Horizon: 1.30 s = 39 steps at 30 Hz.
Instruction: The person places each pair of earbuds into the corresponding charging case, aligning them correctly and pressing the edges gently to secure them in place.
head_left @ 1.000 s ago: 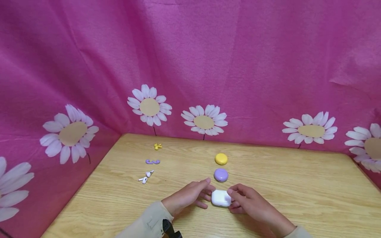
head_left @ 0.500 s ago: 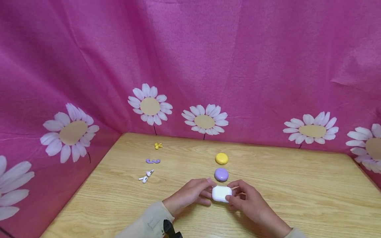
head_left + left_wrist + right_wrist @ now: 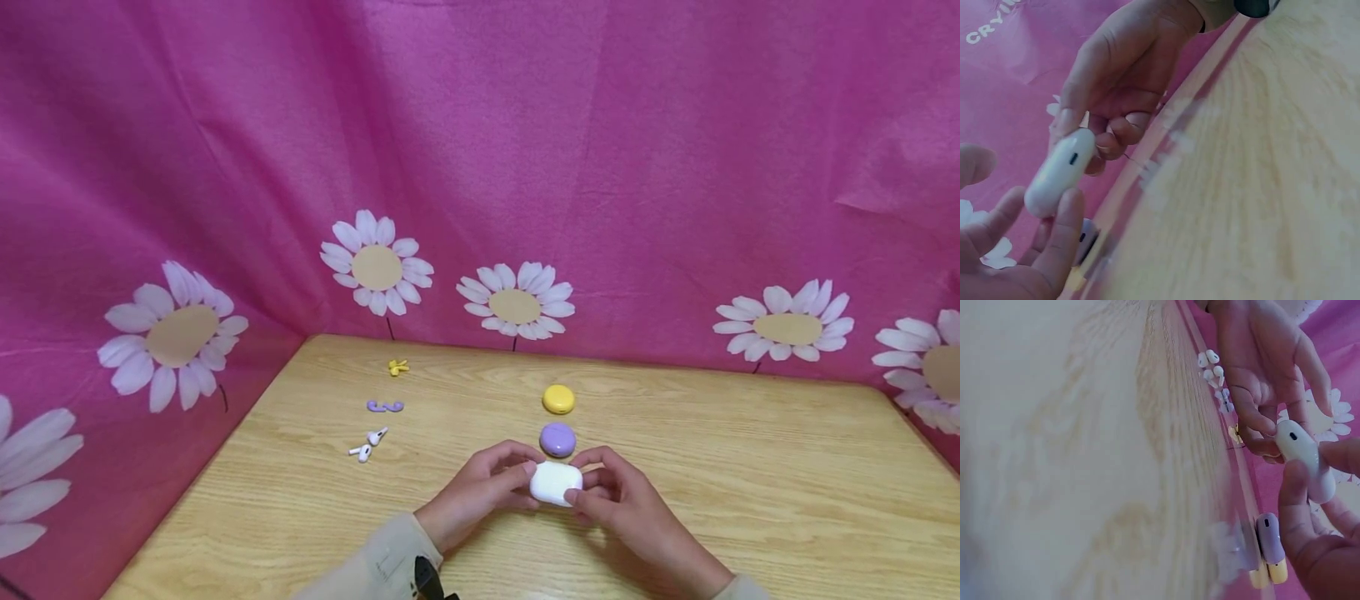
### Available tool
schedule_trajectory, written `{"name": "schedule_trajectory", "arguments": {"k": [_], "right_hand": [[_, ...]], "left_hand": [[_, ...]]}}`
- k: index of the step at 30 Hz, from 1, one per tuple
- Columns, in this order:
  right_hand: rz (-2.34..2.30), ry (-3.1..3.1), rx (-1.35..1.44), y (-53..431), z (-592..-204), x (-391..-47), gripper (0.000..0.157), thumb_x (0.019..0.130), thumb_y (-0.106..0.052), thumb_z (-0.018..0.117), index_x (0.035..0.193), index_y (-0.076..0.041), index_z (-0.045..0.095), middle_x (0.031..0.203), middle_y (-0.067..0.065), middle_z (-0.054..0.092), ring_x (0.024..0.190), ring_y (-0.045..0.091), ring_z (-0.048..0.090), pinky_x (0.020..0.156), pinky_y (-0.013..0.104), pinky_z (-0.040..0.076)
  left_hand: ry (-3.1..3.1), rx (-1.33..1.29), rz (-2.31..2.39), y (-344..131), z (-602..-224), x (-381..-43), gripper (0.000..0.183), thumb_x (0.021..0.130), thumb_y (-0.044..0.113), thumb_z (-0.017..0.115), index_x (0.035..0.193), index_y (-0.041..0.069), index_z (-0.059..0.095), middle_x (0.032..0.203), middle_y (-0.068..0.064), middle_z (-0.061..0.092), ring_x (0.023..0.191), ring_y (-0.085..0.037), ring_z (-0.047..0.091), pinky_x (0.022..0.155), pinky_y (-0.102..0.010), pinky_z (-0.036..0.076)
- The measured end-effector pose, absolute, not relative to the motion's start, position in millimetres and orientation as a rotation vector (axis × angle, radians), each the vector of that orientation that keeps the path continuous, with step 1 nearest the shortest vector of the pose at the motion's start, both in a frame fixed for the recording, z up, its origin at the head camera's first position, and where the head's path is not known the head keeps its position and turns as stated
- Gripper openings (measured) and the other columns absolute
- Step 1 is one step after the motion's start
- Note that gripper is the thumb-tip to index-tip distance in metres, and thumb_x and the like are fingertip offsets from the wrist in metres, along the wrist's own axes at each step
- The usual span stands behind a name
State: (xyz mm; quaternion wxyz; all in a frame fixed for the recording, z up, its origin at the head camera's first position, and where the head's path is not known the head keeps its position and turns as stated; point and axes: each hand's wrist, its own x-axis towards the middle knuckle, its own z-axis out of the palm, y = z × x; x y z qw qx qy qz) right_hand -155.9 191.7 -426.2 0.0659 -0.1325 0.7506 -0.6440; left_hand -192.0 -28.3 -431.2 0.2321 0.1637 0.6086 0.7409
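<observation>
My left hand point(image 3: 480, 492) and right hand point(image 3: 630, 508) hold a white earbud case point(image 3: 557, 483) between them, its lid closed. The right thumb lies on the front edge, with fingers curled behind. At the other end, the left fingertips meet the case; in the left wrist view, the case point(image 3: 1060, 175) sits between left fingers point(image 3: 1069, 209). A small dark slot shows on the case point(image 3: 1304, 450) in the right wrist view. Just beyond it on the table is a round purple case point(image 3: 558, 439), then a round yellow case point(image 3: 558, 399).
On the left of the wooden table point(image 3: 712, 450) lie white earbuds point(image 3: 364, 452), purple earbuds point(image 3: 385, 407) and yellow earbuds point(image 3: 397, 367), one group behind another. A pink curtain point(image 3: 637, 167) with daisies borders the table's back and left side.
The white case has moved slightly away from me, towards the purple case, and now tilts a little. The left thumb and fingers have closed in on its left end; the right grip has shifted.
</observation>
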Motion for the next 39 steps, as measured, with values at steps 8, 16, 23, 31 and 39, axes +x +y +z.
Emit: {"name": "schedule_trajectory", "arguments": {"k": [8, 16, 23, 31, 39], "right_hand": [[-1.991, 2.157, -0.376, 194.8, -434.0, -158.9, 0.038, 0.089, -0.009, 0.068, 0.121, -0.001, 0.049, 0.095, 0.018, 0.065, 0.07, 0.016, 0.062, 0.062, 0.032, 0.055], [-2.035, 1.988, -0.449, 195.6, -448.0, -155.6, 0.041, 0.094, -0.008, 0.061, 0.132, -0.003, 0.046, 0.1, 0.02, 0.06, 0.079, 0.021, 0.064, 0.067, 0.038, 0.057], [-2.09, 1.867, -0.608, 195.7, -454.7, -153.8, 0.039, 0.096, -0.003, 0.055, 0.134, 0.004, 0.047, 0.1, 0.02, 0.06, 0.085, 0.022, 0.065, 0.07, 0.04, 0.057], [-2.079, 1.906, -0.547, 194.9, -455.4, -153.6, 0.039, 0.096, -0.007, 0.057, 0.132, 0.006, 0.049, 0.103, 0.023, 0.061, 0.088, 0.022, 0.066, 0.074, 0.041, 0.057], [-2.108, 1.891, -0.586, 193.9, -454.2, -156.7, 0.039, 0.096, -0.005, 0.056, 0.132, 0.008, 0.048, 0.105, 0.025, 0.059, 0.088, 0.023, 0.066, 0.076, 0.04, 0.057]], "left_hand": [[1.643, 0.491, 2.094, -27.2, -443.8, -192.6, 0.032, 0.089, 0.01, 0.068, 0.118, -0.001, 0.057, 0.108, -0.014, 0.057, 0.091, -0.019, 0.063, 0.08, -0.037, 0.056], [1.572, 0.48, 2.11, -25.3, -448.9, -190.0, 0.031, 0.087, 0.0, 0.066, 0.115, -0.004, 0.054, 0.105, -0.012, 0.055, 0.09, -0.021, 0.063, 0.077, -0.041, 0.057], [1.55, 0.517, 2.112, -25.7, -450.5, -187.4, 0.03, 0.089, 0.0, 0.064, 0.117, -0.004, 0.054, 0.106, -0.012, 0.058, 0.093, -0.021, 0.063, 0.079, -0.039, 0.056], [1.571, 0.55, 2.105, -25.8, -450.0, -185.9, 0.026, 0.092, 0.001, 0.062, 0.117, -0.004, 0.058, 0.108, -0.014, 0.062, 0.097, -0.022, 0.063, 0.081, -0.037, 0.056], [1.597, 0.542, 2.118, -25.7, -448.5, -188.9, 0.025, 0.091, -0.001, 0.063, 0.116, -0.004, 0.06, 0.112, -0.015, 0.061, 0.098, -0.021, 0.062, 0.082, -0.037, 0.055]]}}
